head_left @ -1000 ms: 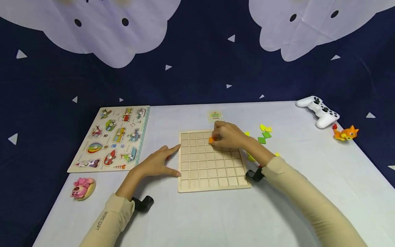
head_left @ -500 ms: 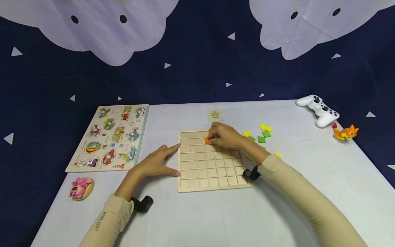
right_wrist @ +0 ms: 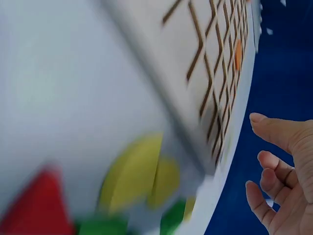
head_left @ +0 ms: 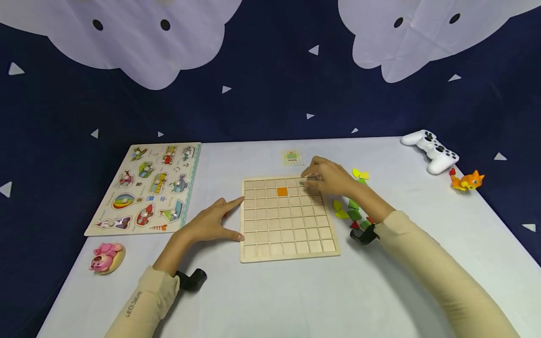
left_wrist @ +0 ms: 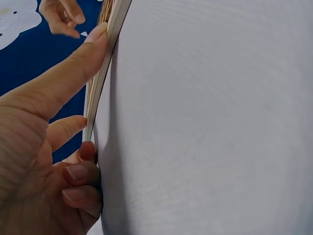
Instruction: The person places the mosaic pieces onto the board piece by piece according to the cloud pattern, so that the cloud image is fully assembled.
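Observation:
A wooden grid board (head_left: 274, 225) lies flat on the white table, and one orange square tile (head_left: 282, 191) sits in a cell of its second row from the back. My left hand (head_left: 210, 223) touches the board's left edge with the tips of thumb and index finger; its other fingers bend loosely in the left wrist view. Over the board's back right corner hovers my right hand (head_left: 331, 177), and the right wrist view shows nothing between its parted thumb (right_wrist: 274, 129) and fingers. Yellow pieces (head_left: 341, 214), green pieces (head_left: 354, 214) and red pieces (head_left: 354, 225) lie right of the board, partly hidden by the right arm.
Behind the board lies a small pattern card (head_left: 292, 157). A vehicle picture puzzle (head_left: 145, 188) is at the left, with a pink bear figure (head_left: 106, 258) in front of it. A white game controller (head_left: 431, 150) and an orange toy figure (head_left: 467, 180) stand at the far right.
My right hand has slid the orange tile leftward, let go of it in a grid cell, and moved off to the right. The left hand stays at the board's edge.

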Available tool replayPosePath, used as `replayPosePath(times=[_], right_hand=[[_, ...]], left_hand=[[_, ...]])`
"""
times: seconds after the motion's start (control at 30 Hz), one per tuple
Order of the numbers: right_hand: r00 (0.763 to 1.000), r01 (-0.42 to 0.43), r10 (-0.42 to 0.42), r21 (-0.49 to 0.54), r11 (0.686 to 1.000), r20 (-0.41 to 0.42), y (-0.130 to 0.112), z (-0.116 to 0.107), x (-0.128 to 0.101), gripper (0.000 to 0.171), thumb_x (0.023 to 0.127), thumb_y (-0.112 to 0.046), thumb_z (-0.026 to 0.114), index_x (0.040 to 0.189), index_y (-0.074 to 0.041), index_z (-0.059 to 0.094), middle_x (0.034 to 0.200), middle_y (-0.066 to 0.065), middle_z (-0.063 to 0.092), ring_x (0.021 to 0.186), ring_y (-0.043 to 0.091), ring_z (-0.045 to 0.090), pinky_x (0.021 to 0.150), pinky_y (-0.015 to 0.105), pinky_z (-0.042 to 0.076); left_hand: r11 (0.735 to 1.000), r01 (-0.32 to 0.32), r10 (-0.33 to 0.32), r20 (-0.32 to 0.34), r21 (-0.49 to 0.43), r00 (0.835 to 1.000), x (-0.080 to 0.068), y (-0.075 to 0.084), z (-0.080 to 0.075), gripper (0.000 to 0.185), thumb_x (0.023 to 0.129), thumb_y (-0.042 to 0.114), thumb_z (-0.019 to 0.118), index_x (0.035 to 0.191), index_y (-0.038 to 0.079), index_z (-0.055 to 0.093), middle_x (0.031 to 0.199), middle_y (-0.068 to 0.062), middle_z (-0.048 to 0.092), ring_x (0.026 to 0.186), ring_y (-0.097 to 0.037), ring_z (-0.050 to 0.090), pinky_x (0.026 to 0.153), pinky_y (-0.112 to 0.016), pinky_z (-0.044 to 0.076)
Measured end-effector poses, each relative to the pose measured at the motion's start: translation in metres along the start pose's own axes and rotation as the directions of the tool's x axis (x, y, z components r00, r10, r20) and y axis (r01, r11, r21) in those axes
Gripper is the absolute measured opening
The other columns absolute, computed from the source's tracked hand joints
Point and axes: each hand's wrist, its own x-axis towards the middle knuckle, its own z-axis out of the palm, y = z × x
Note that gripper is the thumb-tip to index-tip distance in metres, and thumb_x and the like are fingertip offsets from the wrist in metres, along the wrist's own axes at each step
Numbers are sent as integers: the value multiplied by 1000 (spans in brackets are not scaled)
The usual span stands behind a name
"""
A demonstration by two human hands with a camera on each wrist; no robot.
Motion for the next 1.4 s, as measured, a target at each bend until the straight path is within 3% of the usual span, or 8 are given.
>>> replayPosePath(times=[0.23, 0.5, 0.7, 0.97, 1.2, 1.4], right_hand=[[995, -102, 101, -76, 992, -13, 35, -20, -22, 27, 90, -14, 72, 114, -2, 74, 100, 13, 58, 78, 21, 50, 69, 38, 45], [987, -159, 158, -99, 982, -20, 58, -18, -37, 28, 88, -21, 75, 108, -1, 76, 97, 10, 59, 81, 21, 52, 70, 38, 45], [983, -182, 181, -118, 976, -17, 60, -16, -40, 34, 86, -27, 77, 108, -1, 76, 97, 10, 59, 81, 21, 53, 70, 38, 46], [986, -164, 167, -110, 980, 19, 61, -16, -40, 27, 89, -19, 71, 111, -4, 76, 96, 10, 59, 79, 19, 50, 69, 36, 43], [985, -171, 172, -108, 979, -6, 62, -14, -42, 20, 88, -19, 74, 100, -4, 78, 95, 7, 59, 85, 22, 56, 75, 42, 48], [987, -161, 158, -119, 980, -34, 54, -8, -42, 15, 86, -22, 78, 85, -7, 78, 90, 4, 57, 82, 20, 55, 71, 41, 49]], left_hand=[[1000, -9, 9, -6, 7, 1000, -2, -2, 0, 105, 70, 48, 87, 156, 18, 34, 90, -5, 39, 72, -17, 32, 63, -32, 29], [1000, -19, 19, -2, -2, 1000, -2, -2, 2, 104, 71, 49, 86, 156, 17, 35, 90, -4, 38, 72, -17, 32, 63, -32, 29], [1000, -12, 12, -2, 5, 1000, -2, -2, 2, 104, 71, 49, 86, 156, 17, 35, 90, -5, 38, 73, -17, 33, 63, -32, 30], [1000, -15, 15, -4, 2, 1000, -2, -2, 1, 104, 70, 49, 86, 156, 19, 35, 91, -4, 39, 71, -17, 32, 62, -32, 30], [1000, -16, 16, -9, 6, 1000, -1, -3, 0, 105, 70, 51, 86, 156, 19, 35, 91, -5, 39, 71, -17, 32, 62, -32, 30], [1000, -15, 16, -9, 7, 1000, -1, -4, 2, 105, 70, 51, 86, 156, 18, 35, 91, -5, 39, 71, -17, 32, 62, -31, 30]])
